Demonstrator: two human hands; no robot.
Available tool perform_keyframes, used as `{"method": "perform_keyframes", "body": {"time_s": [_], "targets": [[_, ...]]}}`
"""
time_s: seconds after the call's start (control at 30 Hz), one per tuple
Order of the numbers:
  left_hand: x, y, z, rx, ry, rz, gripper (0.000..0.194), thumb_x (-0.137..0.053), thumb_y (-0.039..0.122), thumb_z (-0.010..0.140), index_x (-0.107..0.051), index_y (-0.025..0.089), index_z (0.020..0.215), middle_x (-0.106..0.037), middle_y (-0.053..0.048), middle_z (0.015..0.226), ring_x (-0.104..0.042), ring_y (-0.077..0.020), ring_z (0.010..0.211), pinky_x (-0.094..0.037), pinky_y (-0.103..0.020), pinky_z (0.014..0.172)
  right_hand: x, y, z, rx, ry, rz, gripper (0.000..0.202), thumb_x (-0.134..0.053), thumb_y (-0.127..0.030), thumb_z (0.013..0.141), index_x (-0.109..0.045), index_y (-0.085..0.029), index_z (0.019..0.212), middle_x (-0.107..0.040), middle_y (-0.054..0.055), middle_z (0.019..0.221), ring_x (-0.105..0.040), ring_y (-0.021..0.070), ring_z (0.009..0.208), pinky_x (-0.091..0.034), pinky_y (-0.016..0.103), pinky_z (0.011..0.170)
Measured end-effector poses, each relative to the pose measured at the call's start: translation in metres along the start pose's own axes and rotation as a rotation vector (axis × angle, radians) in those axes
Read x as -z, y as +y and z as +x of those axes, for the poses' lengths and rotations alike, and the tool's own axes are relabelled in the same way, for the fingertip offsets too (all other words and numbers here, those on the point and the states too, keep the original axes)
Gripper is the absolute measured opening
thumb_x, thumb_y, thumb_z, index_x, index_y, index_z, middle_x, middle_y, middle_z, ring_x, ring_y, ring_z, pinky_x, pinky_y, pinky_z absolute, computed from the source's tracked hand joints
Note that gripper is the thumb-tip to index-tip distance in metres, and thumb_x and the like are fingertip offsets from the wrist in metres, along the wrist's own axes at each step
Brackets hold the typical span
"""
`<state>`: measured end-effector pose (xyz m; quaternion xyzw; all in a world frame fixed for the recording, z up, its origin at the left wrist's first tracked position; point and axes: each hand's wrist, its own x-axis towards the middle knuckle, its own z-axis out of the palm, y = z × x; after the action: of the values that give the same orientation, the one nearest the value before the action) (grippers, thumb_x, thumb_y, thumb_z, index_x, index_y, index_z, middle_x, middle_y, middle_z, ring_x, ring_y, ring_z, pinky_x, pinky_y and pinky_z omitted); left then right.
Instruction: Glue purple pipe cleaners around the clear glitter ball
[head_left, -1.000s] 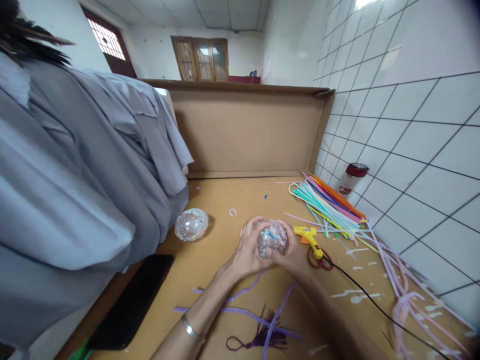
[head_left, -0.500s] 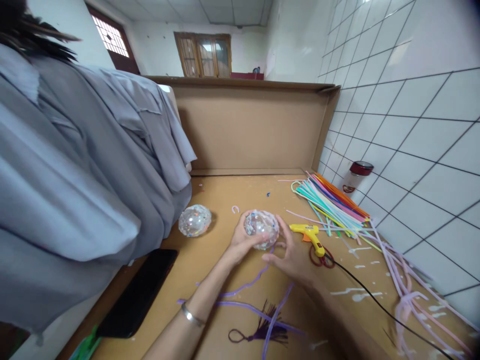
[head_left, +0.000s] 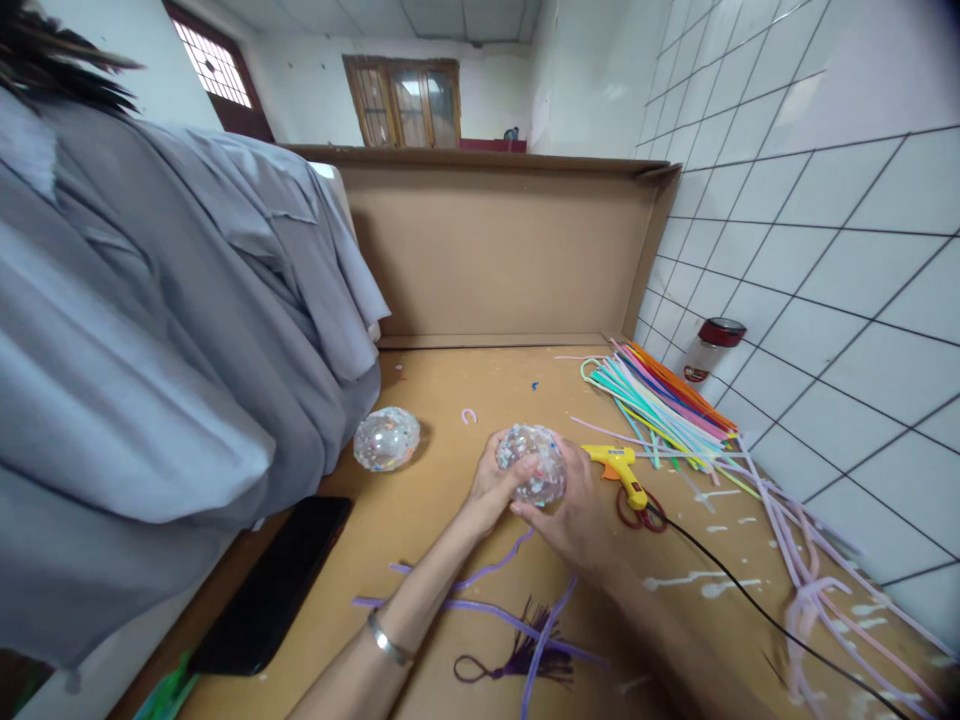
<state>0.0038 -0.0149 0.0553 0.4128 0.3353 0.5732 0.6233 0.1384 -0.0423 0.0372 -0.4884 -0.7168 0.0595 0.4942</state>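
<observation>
Between both hands is a clear ball (head_left: 541, 462) with bits of white and coloured decoration over its surface. My left hand (head_left: 495, 478) curls round its left side, thumb across the front. Against its right side my right hand (head_left: 574, 510) closes with fingers and thumb. A second, similar clear ball (head_left: 387, 439) rests on the table to the left. Below the hands lie purple pipe cleaners (head_left: 487, 606) and a dark purple tassel (head_left: 525, 655) with a loop. A yellow glue gun (head_left: 619, 468) lies just right of my right hand, over red-handled scissors (head_left: 641, 515).
A bundle of coloured pipe cleaners (head_left: 660, 400) lies at the right by the tiled wall, near a red-lidded jar (head_left: 712, 348). The glue gun's black cord (head_left: 739, 585) runs to the lower right. A black phone (head_left: 274, 590) and grey cloth (head_left: 187, 350) are at the left; cardboard (head_left: 502, 250) stands behind.
My right hand has closed in on the ball and now grips its right side. The ball has turned and shifted slightly right, with my left hand still on it.
</observation>
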Motion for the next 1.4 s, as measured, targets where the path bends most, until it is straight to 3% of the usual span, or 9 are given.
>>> {"method": "perform_keyframes", "body": {"time_s": [0.27, 0.4, 0.47, 0.6, 0.67, 0.77, 0.9, 1.23, 1.4], "targets": [[-0.003, -0.001, -0.003, -0.016, -0.001, -0.001, 0.071, -0.088, 0.046, 0.057, -0.056, 0.020, 0.114, -0.069, -0.005, 0.104, -0.065, -0.0212, 0.095, -0.052, -0.029, 0.085, -0.010, -0.002, -0.004, -0.008, 0.116, 0.019, 0.086, -0.073, -0.026, 0.067, -0.030, -0.027, 0.141, -0.046, 0.015, 0.130, -0.049, 0.0355, 0.123, -0.046, 0.058, 0.103], [-0.003, 0.000, 0.000, 0.017, 0.031, -0.078, 0.062, -0.084, 0.049, 0.063, -0.059, 0.019, 0.111, -0.070, -0.005, 0.100, -0.067, -0.0205, 0.090, -0.054, -0.029, 0.082, 0.000, -0.002, 0.000, -0.026, -0.037, 0.087, 0.090, -0.076, -0.028, 0.070, -0.027, -0.028, 0.146, -0.045, 0.014, 0.132, -0.049, 0.0339, 0.124, -0.045, 0.057, 0.104], [-0.001, 0.004, 0.005, 0.120, 0.018, -0.173, 0.059, -0.077, 0.056, 0.070, -0.060, 0.017, 0.111, -0.072, -0.007, 0.099, -0.069, -0.0216, 0.088, -0.055, -0.032, 0.081, 0.007, 0.002, 0.004, -0.044, -0.139, 0.148, 0.093, -0.077, -0.032, 0.072, -0.024, -0.030, 0.149, -0.043, 0.013, 0.135, -0.049, 0.0324, 0.125, -0.048, 0.054, 0.103], [0.011, 0.011, 0.016, 0.497, -0.109, -0.399, 0.065, -0.054, 0.070, 0.081, -0.061, 0.014, 0.114, -0.073, -0.012, 0.098, -0.071, -0.0251, 0.083, -0.057, -0.040, 0.078, 0.020, 0.015, 0.013, 0.023, -0.266, 0.244, 0.084, -0.072, -0.034, 0.080, -0.028, -0.033, 0.151, -0.047, 0.011, 0.133, -0.053, 0.0287, 0.120, -0.052, 0.048, 0.098], [0.019, 0.010, 0.020, 0.632, -0.169, -0.452, 0.073, -0.048, 0.075, 0.081, -0.057, 0.015, 0.121, -0.073, -0.013, 0.098, -0.071, -0.0275, 0.081, -0.057, -0.043, 0.074, 0.022, 0.022, 0.017, 0.092, -0.282, 0.240, 0.073, -0.071, -0.035, 0.083, -0.037, -0.036, 0.147, -0.050, 0.009, 0.129, -0.053, 0.0275, 0.120, -0.048, 0.049, 0.102], [0.028, 0.003, 0.023, 0.707, -0.242, -0.547, 0.075, -0.043, 0.074, 0.084, -0.053, 0.013, 0.127, -0.073, -0.015, 0.097, -0.071, -0.0286, 0.082, -0.056, -0.047, 0.077, 0.022, 0.027, 0.019, 0.089, -0.245, 0.246, 0.066, -0.071, -0.037, 0.083, -0.044, -0.037, 0.144, -0.053, 0.007, 0.126, -0.053, 0.0268, 0.122, -0.045, 0.050, 0.106], [0.030, -0.002, 0.023, 0.724, -0.273, -0.615, 0.071, -0.040, 0.071, 0.088, -0.053, 0.013, 0.128, -0.072, -0.016, 0.101, -0.071, -0.0284, 0.088, -0.056, -0.046, 0.080, 0.015, 0.031, 0.014, 0.010, -0.271, 0.328, 0.064, -0.070, -0.038, 0.084, -0.044, -0.036, 0.143, -0.044, 0.009, 0.144, -0.040, 0.0294, 0.138, -0.043, 0.050, 0.109], [0.030, 0.002, 0.023, 0.692, -0.278, -0.568, 0.066, -0.046, 0.069, 0.086, -0.055, 0.016, 0.125, -0.072, -0.015, 0.104, -0.070, -0.0297, 0.089, -0.055, -0.047, 0.078, 0.011, 0.036, 0.011, -0.064, -0.309, 0.532, 0.063, -0.073, -0.034, 0.082, -0.048, -0.034, 0.139, -0.041, 0.009, 0.148, -0.043, 0.0265, 0.137, -0.050, 0.043, 0.103], [0.022, 0.005, 0.022, 0.648, -0.147, -0.531, 0.053, -0.053, 0.061, 0.087, -0.063, 0.015, 0.111, -0.074, -0.011, 0.093, -0.071, -0.0246, 0.080, -0.056, -0.041, 0.077, 0.018, 0.025, 0.014, -0.121, -0.353, 0.506, 0.069, -0.074, -0.040, 0.079, -0.044, -0.033, 0.141, -0.043, 0.010, 0.140, -0.048, 0.0278, 0.130, -0.053, 0.044, 0.098]]}}
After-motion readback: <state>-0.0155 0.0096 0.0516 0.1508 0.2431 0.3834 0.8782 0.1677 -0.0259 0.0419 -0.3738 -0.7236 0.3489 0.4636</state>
